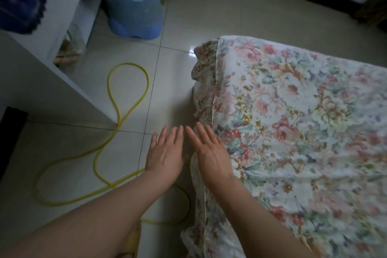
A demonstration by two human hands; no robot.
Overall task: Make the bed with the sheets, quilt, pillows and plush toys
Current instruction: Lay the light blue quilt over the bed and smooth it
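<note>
A white cotton sheet printed with pink and green flowers is seen spread over the bed at the right of the view, its piped edge hanging down the side toward the glossy pale tiled floor. The right hand is held flat over that edge, fingers straight and together, nothing grasped; whether it touches the fabric cannot be told. The left hand is stretched out just beside it — equally flat and empty — above the floor. A looping yellow cord is laid across the tiles, with a blue plastic bin and a white cabinet beyond.
</note>
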